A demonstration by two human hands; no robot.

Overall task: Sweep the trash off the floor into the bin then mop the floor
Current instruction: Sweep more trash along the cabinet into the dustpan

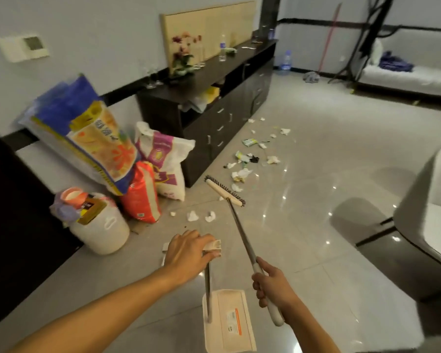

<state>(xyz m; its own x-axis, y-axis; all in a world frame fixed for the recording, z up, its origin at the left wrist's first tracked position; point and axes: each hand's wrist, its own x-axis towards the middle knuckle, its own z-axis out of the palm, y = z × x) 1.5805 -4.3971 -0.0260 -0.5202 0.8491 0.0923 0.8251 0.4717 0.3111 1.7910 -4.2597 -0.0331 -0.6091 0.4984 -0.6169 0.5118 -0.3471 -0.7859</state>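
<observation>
My right hand grips the grey handle of a long broom. Its cream brush head with dark bristles sits on the tiled floor ahead. My left hand holds the cream top grip of an upright dustpan handle. The cream dustpan stands on the floor below it. Several crumpled white tissues lie just left of the brush head. More tissues and green wrappers are scattered along the floor beside the dark cabinet.
A dark low cabinet runs along the left wall. Colourful sacks and a white plastic drum crowd the left corner. A white chair stands at the right. A red-handled mop leans on the far wall beside a water jug.
</observation>
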